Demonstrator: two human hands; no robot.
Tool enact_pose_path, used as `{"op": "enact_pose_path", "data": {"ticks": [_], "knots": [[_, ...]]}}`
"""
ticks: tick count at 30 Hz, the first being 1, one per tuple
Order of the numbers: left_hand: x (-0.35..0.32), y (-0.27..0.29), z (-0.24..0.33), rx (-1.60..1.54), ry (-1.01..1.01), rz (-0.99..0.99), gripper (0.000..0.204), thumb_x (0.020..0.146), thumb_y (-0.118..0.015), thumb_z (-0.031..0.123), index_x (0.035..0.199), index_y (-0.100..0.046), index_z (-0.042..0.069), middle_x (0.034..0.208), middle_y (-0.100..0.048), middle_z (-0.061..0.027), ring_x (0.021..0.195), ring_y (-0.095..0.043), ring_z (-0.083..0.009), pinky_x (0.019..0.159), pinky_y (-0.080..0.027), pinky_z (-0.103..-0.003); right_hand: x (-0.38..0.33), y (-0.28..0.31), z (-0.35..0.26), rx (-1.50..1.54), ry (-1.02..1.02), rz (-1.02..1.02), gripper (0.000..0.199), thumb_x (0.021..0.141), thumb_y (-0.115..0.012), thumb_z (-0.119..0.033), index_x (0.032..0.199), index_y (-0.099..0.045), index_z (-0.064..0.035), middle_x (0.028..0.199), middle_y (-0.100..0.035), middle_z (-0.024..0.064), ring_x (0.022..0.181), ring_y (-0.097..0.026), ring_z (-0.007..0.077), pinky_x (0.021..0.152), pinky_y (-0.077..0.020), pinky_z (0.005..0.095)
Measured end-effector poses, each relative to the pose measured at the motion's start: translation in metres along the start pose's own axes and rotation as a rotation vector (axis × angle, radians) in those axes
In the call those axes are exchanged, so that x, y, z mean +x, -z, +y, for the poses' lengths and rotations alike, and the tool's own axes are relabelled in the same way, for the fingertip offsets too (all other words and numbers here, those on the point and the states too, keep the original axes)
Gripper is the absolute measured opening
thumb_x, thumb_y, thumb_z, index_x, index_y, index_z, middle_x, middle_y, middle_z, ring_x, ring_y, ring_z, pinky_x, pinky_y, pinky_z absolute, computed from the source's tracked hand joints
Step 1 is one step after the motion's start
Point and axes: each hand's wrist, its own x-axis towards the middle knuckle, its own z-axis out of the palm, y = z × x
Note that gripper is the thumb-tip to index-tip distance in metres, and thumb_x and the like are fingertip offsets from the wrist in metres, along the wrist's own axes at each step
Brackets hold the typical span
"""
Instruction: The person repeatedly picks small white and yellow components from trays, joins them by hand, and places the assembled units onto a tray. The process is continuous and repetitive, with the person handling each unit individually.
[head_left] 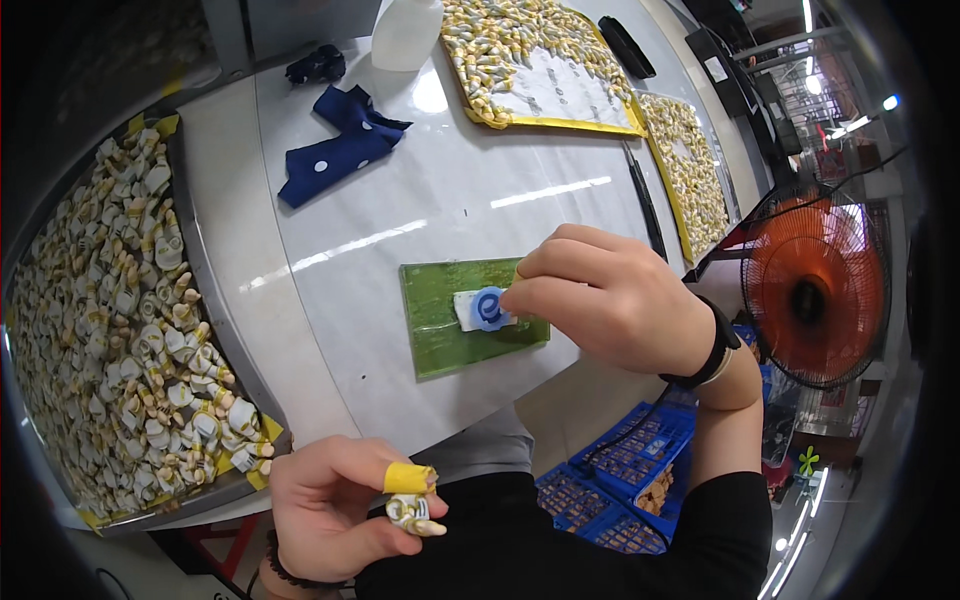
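Observation:
My left hand [335, 510], low in the view, pinches a small painted figurine [408, 513], white with gold markings and a pale tip. Yellow tape wraps a fingertip just above it. Over the table my right hand [600, 295] is closed in a pinch, its fingertips at the edge of a round blue piece [489, 309] with a darker ring on it. What those fingers hold, if anything, is hidden. Beneath the blue piece lies a white pad [465, 312] on a green rectangular plate [440, 345].
Trays of small figurines stand at the left [130, 330], the far side [490, 60] and the far right [690, 165]. A blue dotted cloth [340, 145] and a whitish bottle [408, 35] sit farther back. An orange fan [810, 290] and blue crates [630, 465] are at the right.

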Motion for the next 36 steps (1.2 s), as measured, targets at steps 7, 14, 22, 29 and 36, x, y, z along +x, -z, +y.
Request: {"op": "enact_pose_path", "data": {"ticks": [7, 14, 22, 29, 36], "knots": [[-0.001, -0.001, 0.002, 0.006, -0.014, 0.005, 0.031, 0.071, -0.077, 0.008, 0.092, -0.06, -0.007, 0.084, -0.067, -0.0182, 0.075, -0.065, -0.0191, 0.07, -0.051, -0.03, 0.007, -0.003, -0.008, -0.052, -0.033, -0.037, 0.022, 0.062, -0.061, 0.001, 0.083, -0.061, -0.0013, 0.078, -0.056, 0.0069, 0.07, -0.057, 0.0213, 0.059, -0.0494, 0.03], [0.002, -0.004, 0.001, 0.072, -0.08, -0.007, 0.032, 0.07, -0.078, 0.005, 0.093, -0.06, -0.007, 0.086, -0.067, -0.0181, 0.076, -0.065, -0.0193, 0.069, -0.051, -0.029, 0.002, -0.003, -0.012, -0.106, -0.037, -0.021, 0.022, 0.062, -0.062, 0.002, 0.083, -0.061, -0.0011, 0.078, -0.056, 0.0064, 0.069, -0.057, 0.0211, 0.057, -0.0489, 0.0301], [0.003, -0.004, -0.006, 0.846, -0.516, 0.006, 0.038, 0.069, -0.081, 0.021, 0.089, -0.056, 0.002, 0.08, -0.066, -0.0111, 0.073, -0.062, -0.0215, 0.063, -0.05, -0.03, 0.001, -0.005, -0.048, 0.537, -0.139, 0.335, 0.023, 0.063, -0.068, 0.008, 0.085, -0.066, 0.0, 0.074, -0.062, 0.0083, 0.064, -0.061, 0.0216, 0.055, -0.0498, 0.0286], [0.009, -0.009, -0.006, 0.836, -0.558, -0.063, 0.032, 0.064, -0.083, 0.014, 0.083, -0.062, 0.0, 0.081, -0.067, -0.011, 0.071, -0.064, -0.024, 0.061, -0.05, -0.031, 0.001, -0.02, -0.069, 0.803, -0.034, 0.488, 0.016, 0.071, -0.068, 0.009, 0.086, -0.064, 0.0051, 0.076, -0.063, 0.013, 0.063, -0.061, 0.0219, 0.055, -0.05, 0.028], [0.007, -0.01, -0.001, 0.892, -0.543, -0.114, 0.029, 0.059, -0.083, 0.008, 0.083, -0.067, 0.002, 0.084, -0.068, -0.0113, 0.071, -0.066, -0.0256, 0.063, -0.055, -0.031, 0.005, -0.02, -0.069, 0.851, 0.014, 0.431, 0.008, 0.074, -0.066, 0.006, 0.081, -0.062, 0.0065, 0.076, -0.062, 0.0148, 0.06, -0.059, 0.0224, 0.052, -0.0481, 0.0275]]}}
